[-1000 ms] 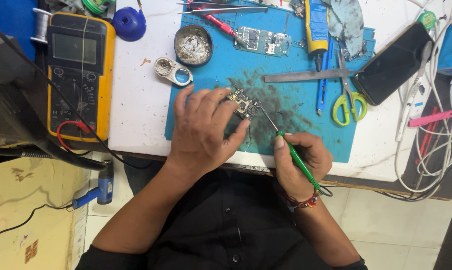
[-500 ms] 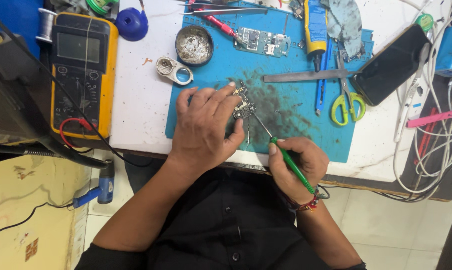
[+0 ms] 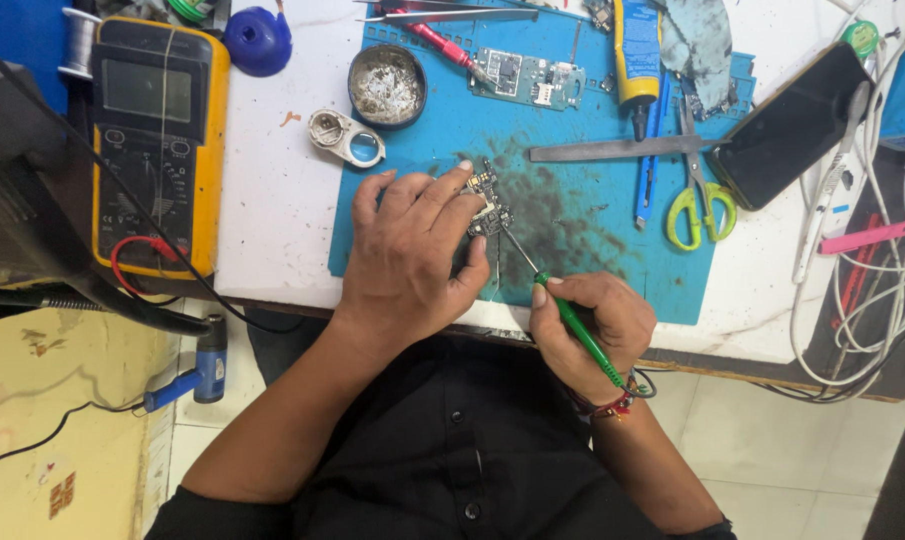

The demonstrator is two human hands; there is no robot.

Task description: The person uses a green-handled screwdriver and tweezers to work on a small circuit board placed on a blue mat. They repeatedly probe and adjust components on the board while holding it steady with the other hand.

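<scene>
Right hand (image 3: 594,328) is clenched around a green-handled soldering iron (image 3: 570,318), tip slanting up onto a small circuit board (image 3: 488,200). Left hand (image 3: 412,255) lies palm down, fingertips pinning that board to the stained blue mat (image 3: 572,230). Scissors (image 3: 694,190) lie rightward, a yellow multimeter (image 3: 157,140) sits far left on the white table (image 3: 272,210), whose near edge runs just under both wrists.

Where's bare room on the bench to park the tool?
The white tabletop between the yellow multimeter and the blue mat is bare. The mat's right edge below the scissors is also free. The mat's top and the cables at right are crowded.
</scene>
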